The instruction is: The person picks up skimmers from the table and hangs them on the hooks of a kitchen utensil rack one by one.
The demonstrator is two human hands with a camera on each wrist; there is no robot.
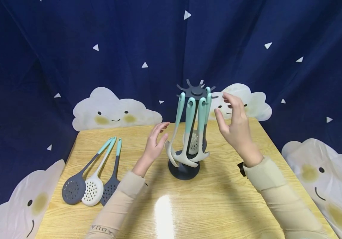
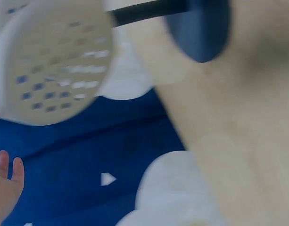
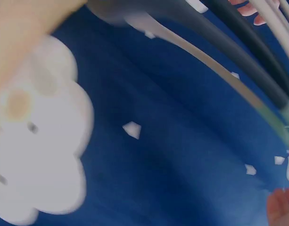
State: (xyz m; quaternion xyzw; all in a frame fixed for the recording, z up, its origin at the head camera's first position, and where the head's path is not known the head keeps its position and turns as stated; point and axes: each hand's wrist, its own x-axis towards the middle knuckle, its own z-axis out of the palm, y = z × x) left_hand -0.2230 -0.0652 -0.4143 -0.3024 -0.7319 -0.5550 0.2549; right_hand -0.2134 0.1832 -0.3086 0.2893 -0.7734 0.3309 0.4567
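Note:
A dark utensil rack (image 1: 184, 170) stands on the table, its top a ring of hooks (image 1: 196, 91). Several turquoise-handled utensils hang from it; a pale one (image 1: 186, 156) faces front, and a pale perforated head (image 1: 193, 143) shows behind. My left hand (image 1: 154, 142) is just left of the rack, fingers loosely bent, holding nothing. To the right, my right hand (image 1: 236, 127) is raised near the hooks, thumb and fingers apart with nothing between them. In the left wrist view a perforated pale head (image 2: 61, 61) looms close. Utensil shafts (image 3: 215, 70) cross the right wrist view.
On the table's left lie a dark skimmer (image 1: 73, 189), a white skimmer (image 1: 93, 190) and a dark slotted turner (image 1: 110, 188), handles pointing away. A small black object (image 1: 241, 169) is partly hidden by the right sleeve. A blue curtain (image 1: 141, 36) hangs behind the wooden table (image 1: 207, 205).

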